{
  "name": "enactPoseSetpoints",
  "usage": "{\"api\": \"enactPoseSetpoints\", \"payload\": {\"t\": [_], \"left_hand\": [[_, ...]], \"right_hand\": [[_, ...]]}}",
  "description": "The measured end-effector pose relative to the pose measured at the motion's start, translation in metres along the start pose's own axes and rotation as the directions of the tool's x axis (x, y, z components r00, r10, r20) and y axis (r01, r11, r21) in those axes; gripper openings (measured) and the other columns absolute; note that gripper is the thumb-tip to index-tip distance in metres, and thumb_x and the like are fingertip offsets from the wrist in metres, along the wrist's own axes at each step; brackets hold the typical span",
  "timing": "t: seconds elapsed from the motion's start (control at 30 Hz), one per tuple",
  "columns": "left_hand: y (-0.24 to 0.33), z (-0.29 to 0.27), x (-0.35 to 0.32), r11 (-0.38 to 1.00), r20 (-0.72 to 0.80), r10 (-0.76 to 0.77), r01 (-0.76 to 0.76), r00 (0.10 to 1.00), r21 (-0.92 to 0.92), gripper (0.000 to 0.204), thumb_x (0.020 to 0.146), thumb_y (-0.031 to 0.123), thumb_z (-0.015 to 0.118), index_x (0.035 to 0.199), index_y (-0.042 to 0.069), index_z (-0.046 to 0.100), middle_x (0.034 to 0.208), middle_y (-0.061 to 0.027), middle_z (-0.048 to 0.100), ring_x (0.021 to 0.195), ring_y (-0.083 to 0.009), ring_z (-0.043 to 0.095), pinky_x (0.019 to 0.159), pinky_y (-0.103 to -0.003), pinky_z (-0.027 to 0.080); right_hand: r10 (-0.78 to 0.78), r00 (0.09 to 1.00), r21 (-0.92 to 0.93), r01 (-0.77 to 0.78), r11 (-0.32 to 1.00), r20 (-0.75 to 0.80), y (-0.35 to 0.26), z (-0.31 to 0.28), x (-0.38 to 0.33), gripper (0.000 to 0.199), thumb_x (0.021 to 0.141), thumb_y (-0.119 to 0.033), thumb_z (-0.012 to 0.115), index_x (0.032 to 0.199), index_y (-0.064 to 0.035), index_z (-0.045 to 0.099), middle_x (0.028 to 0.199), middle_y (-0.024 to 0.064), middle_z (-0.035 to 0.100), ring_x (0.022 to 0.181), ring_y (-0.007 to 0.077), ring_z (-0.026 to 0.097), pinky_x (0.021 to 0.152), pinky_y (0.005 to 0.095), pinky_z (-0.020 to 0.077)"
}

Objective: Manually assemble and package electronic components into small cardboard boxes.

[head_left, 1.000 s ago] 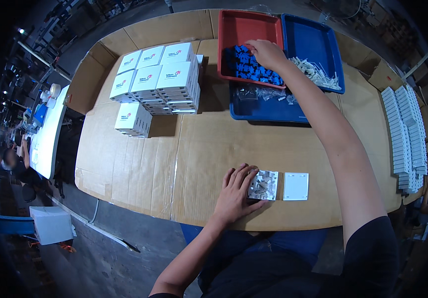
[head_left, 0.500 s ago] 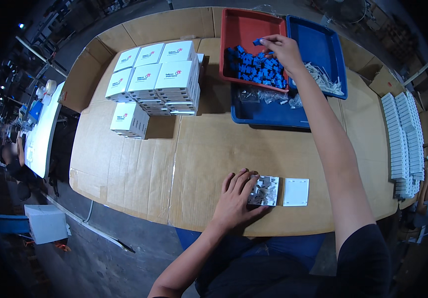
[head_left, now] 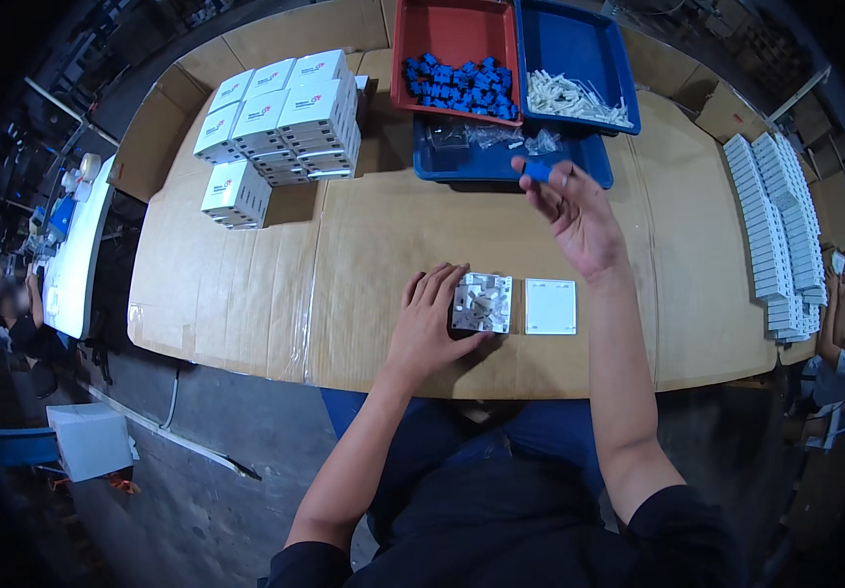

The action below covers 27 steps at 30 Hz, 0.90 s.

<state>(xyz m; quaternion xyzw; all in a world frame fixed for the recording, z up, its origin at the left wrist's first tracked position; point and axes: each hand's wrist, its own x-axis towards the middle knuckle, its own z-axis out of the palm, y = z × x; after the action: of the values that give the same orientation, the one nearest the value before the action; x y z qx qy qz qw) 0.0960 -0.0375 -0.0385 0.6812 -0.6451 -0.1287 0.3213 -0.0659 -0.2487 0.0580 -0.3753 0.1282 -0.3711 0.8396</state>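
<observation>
While the left hand [head_left: 427, 318] braces the base [head_left: 484, 304], right hand [head_left: 579, 216]: raised over the bench [head_left: 393, 235] by the near edge of the lower tray; thumb and fingers grasping one blue clip [head_left: 537, 171].
Left hand: clasped about the base's left side, fingers toward its far corner, thumb along its near edge.
Base: white, square, inner side up, at the near middle of the bench.
Cover [head_left: 550, 306]: white, square, flat on the bench just right of the base, a narrow gap between.
Red tray [head_left: 457, 29]: far side; blue clips [head_left: 462, 86] heaped at its near end.
Blue tray [head_left: 579, 39]: right of the red tray; white sticks [head_left: 574, 98] at its near end.
Lower tray [head_left: 472, 176]: blue, partly beneath both; clear bags [head_left: 491, 135] inside.
Boxes [head_left: 285, 108]: white, stacked far left, a shorter pile at the near left corner.
White stacks [head_left: 780, 225]: tall rows, right end.
Co-workers: one far left, dark clothes [head_left: 30, 338]; one at right, pale shirt [head_left: 839, 377].
</observation>
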Motion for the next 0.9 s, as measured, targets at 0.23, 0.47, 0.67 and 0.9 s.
{"api": "enactPoseSetpoints", "payload": {"t": [0.23, 0.47, 0.67, 0.9], "left_hand": [[0.001, 0.000, -0.010, 1.000, -0.026, -0.018, 0.017, 1.000, -0.023, 0.102, 0.075, 0.042, 0.087, 0.156, 0.006, 0.038, 0.153, -0.0170, 0.048, 0.146, -0.0339, 0.043, 0.127, -0.051, 0.027], [-0.002, 0.003, -0.011, 0.996, -0.040, -0.040, 0.037, 0.998, -0.079, 0.108, 0.070, 0.040, 0.091, 0.156, 0.002, 0.038, 0.153, -0.0194, 0.050, 0.145, -0.0379, 0.045, 0.126, -0.051, 0.028], [-0.004, 0.003, -0.010, 0.995, -0.029, -0.041, 0.038, 0.999, -0.092, 0.105, 0.075, 0.040, 0.088, 0.157, 0.003, 0.035, 0.153, -0.0194, 0.050, 0.148, -0.0363, 0.042, 0.127, -0.050, 0.027], [-0.004, 0.001, -0.008, 0.995, -0.027, -0.032, 0.029, 0.999, -0.096, 0.104, 0.075, 0.041, 0.088, 0.157, 0.003, 0.035, 0.152, -0.0189, 0.050, 0.147, -0.0357, 0.043, 0.127, -0.051, 0.027]], "right_hand": [[-0.038, 0.989, -0.549, -0.047, 0.835, -0.143, 0.067, -0.003, -0.055, 0.023, 0.091, 0.004, 0.077, 0.111, 0.0032, 0.067, 0.106, 0.0109, 0.073, 0.103, 0.0174, 0.072, 0.093, 0.0281, 0.0584], [0.064, 0.990, -0.641, -0.130, 0.756, -0.126, 0.113, 0.001, -0.062, 0.023, 0.091, 0.005, 0.076, 0.112, 0.0043, 0.069, 0.108, 0.0086, 0.072, 0.103, 0.0144, 0.069, 0.091, 0.0293, 0.0583], [-0.101, 0.994, -0.913, 0.087, 0.398, 0.050, 0.113, 0.005, -0.065, 0.025, 0.088, 0.003, 0.074, 0.112, 0.0038, 0.068, 0.113, 0.0119, 0.069, 0.105, 0.0269, 0.070, 0.091, 0.0358, 0.0572], [-0.077, 0.990, -0.971, 0.135, 0.199, 0.122, 0.118, 0.006, -0.067, 0.027, 0.086, -0.003, 0.071, 0.112, 0.0023, 0.069, 0.116, 0.0129, 0.066, 0.105, 0.0357, 0.067, 0.089, 0.0416, 0.0545]]}}
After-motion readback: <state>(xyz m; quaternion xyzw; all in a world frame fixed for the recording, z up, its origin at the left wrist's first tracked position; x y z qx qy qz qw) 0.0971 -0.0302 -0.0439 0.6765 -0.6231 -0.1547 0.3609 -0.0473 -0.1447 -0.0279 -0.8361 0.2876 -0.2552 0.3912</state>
